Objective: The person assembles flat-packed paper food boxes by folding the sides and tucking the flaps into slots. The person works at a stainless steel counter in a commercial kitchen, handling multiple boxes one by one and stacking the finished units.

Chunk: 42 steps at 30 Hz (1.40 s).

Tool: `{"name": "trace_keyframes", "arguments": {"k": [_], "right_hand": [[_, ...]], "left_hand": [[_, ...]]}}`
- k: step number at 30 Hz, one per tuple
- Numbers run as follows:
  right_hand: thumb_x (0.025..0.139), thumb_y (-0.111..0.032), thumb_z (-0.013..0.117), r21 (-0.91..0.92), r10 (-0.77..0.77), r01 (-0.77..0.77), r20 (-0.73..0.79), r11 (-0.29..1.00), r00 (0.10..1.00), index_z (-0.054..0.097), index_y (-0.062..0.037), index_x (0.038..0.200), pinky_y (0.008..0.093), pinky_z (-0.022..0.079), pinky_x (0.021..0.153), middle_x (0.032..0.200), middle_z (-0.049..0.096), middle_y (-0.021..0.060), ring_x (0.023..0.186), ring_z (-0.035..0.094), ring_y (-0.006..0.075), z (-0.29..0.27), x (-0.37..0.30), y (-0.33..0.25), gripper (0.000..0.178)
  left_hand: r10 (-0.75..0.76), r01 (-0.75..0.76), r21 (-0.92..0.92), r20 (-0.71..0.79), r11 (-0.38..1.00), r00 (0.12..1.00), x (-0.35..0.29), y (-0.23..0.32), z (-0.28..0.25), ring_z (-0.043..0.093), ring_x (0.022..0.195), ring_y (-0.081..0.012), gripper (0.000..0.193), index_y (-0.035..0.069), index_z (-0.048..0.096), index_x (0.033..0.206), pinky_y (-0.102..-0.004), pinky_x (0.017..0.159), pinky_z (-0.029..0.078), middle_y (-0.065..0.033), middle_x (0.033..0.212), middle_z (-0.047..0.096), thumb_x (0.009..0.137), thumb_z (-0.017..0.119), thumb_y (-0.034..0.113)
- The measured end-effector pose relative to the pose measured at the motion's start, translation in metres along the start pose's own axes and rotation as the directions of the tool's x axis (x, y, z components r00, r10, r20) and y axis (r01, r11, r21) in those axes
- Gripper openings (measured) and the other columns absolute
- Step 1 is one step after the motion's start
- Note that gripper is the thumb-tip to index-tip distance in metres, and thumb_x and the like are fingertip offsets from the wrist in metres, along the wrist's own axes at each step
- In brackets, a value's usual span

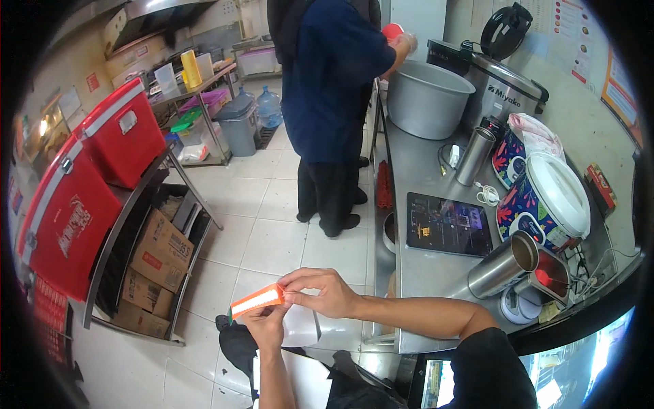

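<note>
A narrow orange box (259, 300) with a white strip along its side is held up in front of me, over my lap. From below, my left hand (268, 323) grips it with closed fingers. My right hand (319, 292) pinches at its right end, thumb and fingertips together; the fingertips partly hide that end. Beneath my hands is a white sheet (302, 329), and more white paper (312, 383) lies on my lap.
At my right a steel counter (436, 278) carries a tablet (449, 223), a steel container (503, 264), a large pot (426, 99) and patterned rice cookers (541, 194). A person (325, 102) in dark clothes stands ahead. Red cooler boxes (68, 218) sit on a rack at left.
</note>
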State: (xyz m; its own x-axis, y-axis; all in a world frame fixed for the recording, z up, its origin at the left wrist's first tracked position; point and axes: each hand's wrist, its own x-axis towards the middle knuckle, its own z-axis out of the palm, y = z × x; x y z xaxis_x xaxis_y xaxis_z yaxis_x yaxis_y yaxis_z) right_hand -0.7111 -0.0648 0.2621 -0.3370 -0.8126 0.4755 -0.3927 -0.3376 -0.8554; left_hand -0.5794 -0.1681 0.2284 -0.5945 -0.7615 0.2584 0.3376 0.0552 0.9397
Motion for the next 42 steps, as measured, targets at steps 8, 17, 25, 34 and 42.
{"name": "trace_keyframes", "arguments": {"k": [8, 17, 25, 34, 42], "right_hand": [[0.088, -0.007, 0.066, -0.040, -0.009, 0.012, 0.080, 0.999, 0.997, 0.071, -0.0023, 0.106, 0.0324, 0.055, 0.086, 0.121, 0.064, 0.0171, 0.101, 0.067, 0.0247, 0.002, 0.000, 0.001, 0.020], [0.086, -0.007, 0.067, -0.152, -0.114, 0.108, -0.029, 0.982, 0.993, 0.069, -0.0018, 0.107, 0.0340, 0.054, 0.087, 0.122, 0.062, 0.0199, 0.103, 0.067, 0.0289, 0.001, -0.004, 0.002, 0.022], [0.087, -0.013, 0.068, -0.044, -0.003, 0.002, -0.027, 0.999, 1.000, 0.068, 0.0005, 0.103, 0.0344, 0.053, 0.085, 0.119, 0.064, 0.0182, 0.098, 0.068, 0.0285, 0.004, -0.005, 0.001, 0.021], [0.084, -0.002, 0.066, -0.232, -0.162, 0.140, -0.082, 0.963, 0.983, 0.068, -0.0007, 0.107, 0.0344, 0.056, 0.083, 0.124, 0.060, 0.0189, 0.097, 0.068, 0.0286, 0.010, -0.005, 0.004, 0.023], [0.086, -0.016, 0.065, -0.552, -0.244, 0.215, 0.022, 0.805, 0.970, 0.062, -0.0154, 0.124, 0.0443, 0.050, 0.092, 0.140, 0.044, 0.0233, 0.120, 0.051, 0.0389, 0.014, -0.013, 0.007, 0.039]], "left_hand": [[-0.033, 0.035, 0.081, -0.019, 0.996, 0.999, 0.002, 0.009, -0.005, 0.061, 0.073, -0.0091, 0.020, 0.000, 0.071, 0.091, -0.0233, 0.070, 0.047, -0.0016, 0.082, 0.068, 0.073, 0.081, 0.005], [-0.018, 0.018, 0.020, 0.046, 1.000, 0.999, 0.003, -0.006, -0.013, 0.062, 0.075, -0.0098, 0.016, -0.005, 0.068, 0.099, -0.0239, 0.076, 0.051, -0.0045, 0.085, 0.068, 0.088, 0.068, 0.007], [-0.016, 0.017, -0.124, 0.006, 0.992, 1.000, 0.005, -0.012, -0.011, 0.065, 0.079, -0.0118, 0.025, -0.002, 0.063, 0.102, -0.0233, 0.070, 0.052, -0.0085, 0.091, 0.069, 0.085, 0.074, 0.013], [0.025, -0.016, -0.109, 0.085, 0.994, 0.996, 0.005, -0.010, -0.007, 0.066, 0.090, -0.0148, 0.040, -0.006, 0.060, 0.115, -0.0262, 0.080, 0.053, -0.0136, 0.108, 0.066, 0.086, 0.074, 0.017], [0.002, -0.002, 0.025, -0.012, 1.000, 1.000, -0.001, 0.004, 0.014, 0.064, 0.094, -0.0167, 0.046, -0.007, 0.056, 0.123, -0.0282, 0.084, 0.052, -0.0123, 0.107, 0.065, 0.093, 0.066, 0.025]]}}
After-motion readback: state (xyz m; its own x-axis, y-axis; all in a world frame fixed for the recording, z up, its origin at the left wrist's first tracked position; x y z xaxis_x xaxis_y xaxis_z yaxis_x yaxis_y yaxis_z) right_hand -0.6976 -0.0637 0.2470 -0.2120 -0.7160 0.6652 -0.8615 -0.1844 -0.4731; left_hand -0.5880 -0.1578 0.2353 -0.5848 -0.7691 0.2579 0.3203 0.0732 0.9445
